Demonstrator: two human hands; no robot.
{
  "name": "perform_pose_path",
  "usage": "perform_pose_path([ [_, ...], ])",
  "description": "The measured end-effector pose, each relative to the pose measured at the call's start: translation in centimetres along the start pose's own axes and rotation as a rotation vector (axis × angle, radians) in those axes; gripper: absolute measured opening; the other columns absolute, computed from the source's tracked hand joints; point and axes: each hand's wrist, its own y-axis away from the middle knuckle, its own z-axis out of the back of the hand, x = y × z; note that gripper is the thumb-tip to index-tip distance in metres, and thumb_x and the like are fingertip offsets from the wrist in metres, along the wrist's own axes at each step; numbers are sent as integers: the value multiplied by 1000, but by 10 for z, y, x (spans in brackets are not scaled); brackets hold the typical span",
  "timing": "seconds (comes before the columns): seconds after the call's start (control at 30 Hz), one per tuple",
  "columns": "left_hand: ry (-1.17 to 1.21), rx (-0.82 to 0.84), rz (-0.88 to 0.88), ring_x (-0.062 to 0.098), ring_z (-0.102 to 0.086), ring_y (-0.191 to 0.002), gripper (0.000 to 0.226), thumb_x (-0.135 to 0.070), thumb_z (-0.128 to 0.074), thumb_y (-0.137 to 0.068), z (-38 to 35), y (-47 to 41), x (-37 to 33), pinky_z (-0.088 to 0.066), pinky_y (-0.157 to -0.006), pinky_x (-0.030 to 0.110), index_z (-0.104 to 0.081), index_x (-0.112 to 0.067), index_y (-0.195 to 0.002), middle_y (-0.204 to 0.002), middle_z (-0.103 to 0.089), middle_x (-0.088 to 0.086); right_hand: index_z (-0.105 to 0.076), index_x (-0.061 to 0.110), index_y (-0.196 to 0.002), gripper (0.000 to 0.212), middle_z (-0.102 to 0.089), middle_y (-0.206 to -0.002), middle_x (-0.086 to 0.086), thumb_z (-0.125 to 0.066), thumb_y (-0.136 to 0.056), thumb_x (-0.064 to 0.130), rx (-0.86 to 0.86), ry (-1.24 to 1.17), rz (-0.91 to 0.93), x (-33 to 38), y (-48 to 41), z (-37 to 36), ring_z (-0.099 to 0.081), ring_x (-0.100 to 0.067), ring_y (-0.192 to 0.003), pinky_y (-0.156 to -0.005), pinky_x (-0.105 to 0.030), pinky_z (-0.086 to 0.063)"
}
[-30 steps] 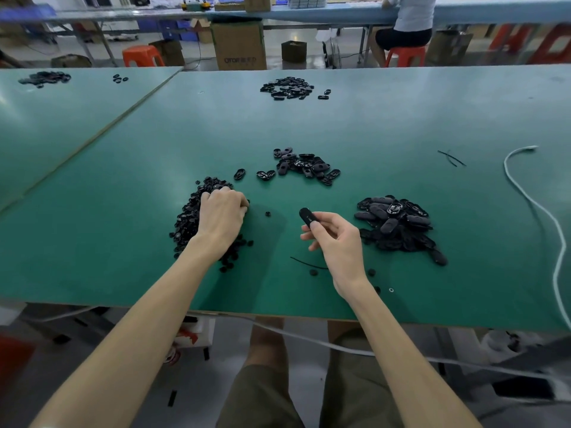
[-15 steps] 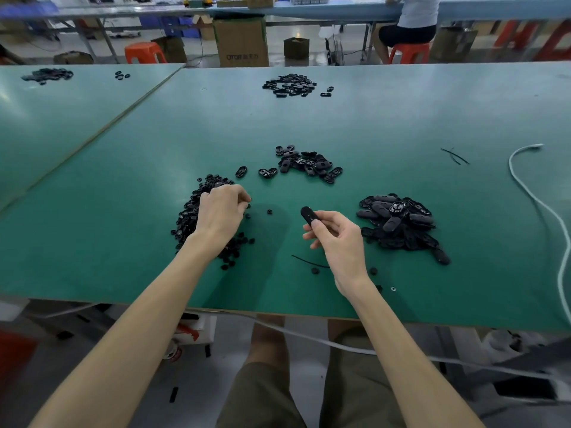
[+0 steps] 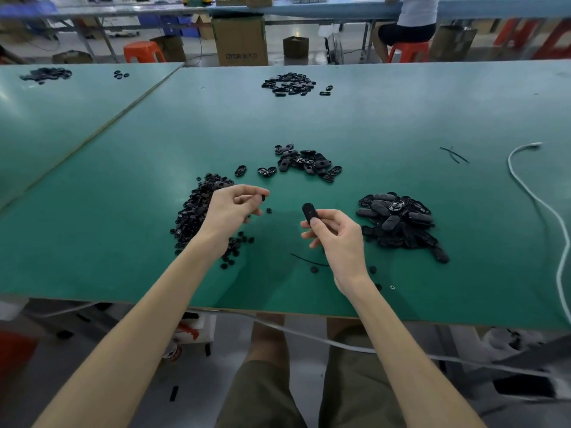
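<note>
My left hand (image 3: 232, 208) is raised just right of a heap of small black round parts (image 3: 193, 208) and pinches one small black part (image 3: 263, 198) between thumb and fingertips. My right hand (image 3: 335, 234) holds a black oval shell (image 3: 309, 211) upright between thumb and forefinger, a little right of the left hand. A pile of black oval shells (image 3: 398, 220) lies to the right of my right hand. Another pile of open oval pieces (image 3: 309, 162) lies farther back on the green table (image 3: 386, 118).
A white cable (image 3: 537, 205) curves along the table's right side. Loose small parts (image 3: 314, 269) and a thin black strip (image 3: 306, 260) lie near the front edge. A further pile (image 3: 289, 84) sits at the back. A person sits on an orange stool (image 3: 408, 50) beyond the table.
My left hand lifted off the heap of small parts and moved right toward the right hand, now pinching one small part. The right hand kept its hold on the oval shell.
</note>
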Motion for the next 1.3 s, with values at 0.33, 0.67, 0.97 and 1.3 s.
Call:
perform_pose_path([
  [0.33, 98, 46, 49, 8, -70, -72, 21, -14, -76, -93, -30, 18, -2, -52, -67, 22, -68, -8, -112, -91, -79, 0, -69, 4, -106, 7, -81, -95, -6, -68, -99, 5, 14, -12, 12, 2, 1, 0, -77, -24, -76, -57, -23, -54],
  [0.67, 125, 65, 99, 5, -70, -69, 21, -19, -77, -92, -56, 25, 4, -48, -60, 16, -69, -9, -109, -88, -78, -3, -78, 12, -100, 6, -76, -79, 3, -75, -95, 10, -9, -9, 32, -4, -2, 4, -67, -9, -70, -62, -22, -53],
  [0.97, 124, 56, 144, 1, -65, -65, 16, -18, -76, -93, -67, 22, 2, -49, -60, 15, -73, -10, -106, -86, -74, -4, -78, 11, -104, 12, -80, -96, -3, -73, -95, 5, 3, -33, 38, -6, -4, 5, -72, -12, -85, -66, -20, -54],
  [1.3, 56, 20, 61, 6, -59, -70, 10, -18, -73, -95, -69, 23, 3, -46, -60, 12, -72, -9, -101, -84, -69, 0, -79, 13, -102, 12, -79, -88, 1, -74, -95, 5, 13, -29, 41, -7, -4, 4, -69, -9, -77, -66, -20, -53],
])
